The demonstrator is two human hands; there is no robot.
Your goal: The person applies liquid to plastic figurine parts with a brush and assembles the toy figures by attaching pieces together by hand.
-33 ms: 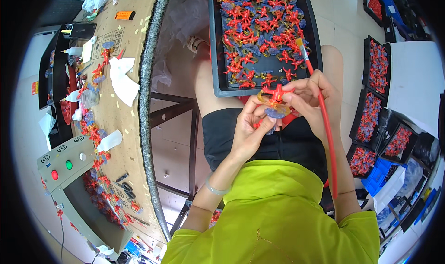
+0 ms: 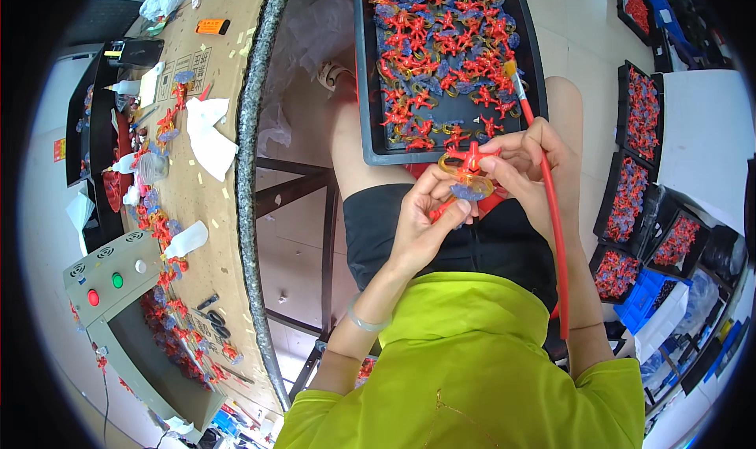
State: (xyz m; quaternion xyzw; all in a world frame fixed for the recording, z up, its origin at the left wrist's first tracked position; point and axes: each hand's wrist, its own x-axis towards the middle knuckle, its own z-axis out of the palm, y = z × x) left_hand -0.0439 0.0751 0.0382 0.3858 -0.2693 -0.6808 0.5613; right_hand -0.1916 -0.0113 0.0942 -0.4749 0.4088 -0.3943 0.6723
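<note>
Over my lap, both hands meet on a small plastic toy figure [image 2: 472, 159] with a red body, a clear yellow ring-like part and a bluish-purple base. My left hand [image 2: 421, 220] pinches the base from below, and another red piece shows among its fingers. The fingers of my right hand [image 2: 539, 165] close on the red upper part. A long red-handled paintbrush [image 2: 546, 181] also rests in my right hand, its yellowish bristles pointing away over the tray. Just beyond my hands lies a black tray [image 2: 465, 126] filled with similar figures.
A cardboard-topped workbench [image 2: 224, 236] on the left carries a white cloth [image 2: 211, 138], a squeeze bottle [image 2: 187, 239], an orange-and-black tool [image 2: 213, 27] and more figures. A grey machine [image 2: 106, 280] with coloured buttons stands there. Several trays of figures [image 2: 642, 118] line the right side.
The paintbrush has tilted very slightly, its handle end swinging a little left. The toy figure has shifted minutely within my fingers; both hands stay in nearly the same place.
</note>
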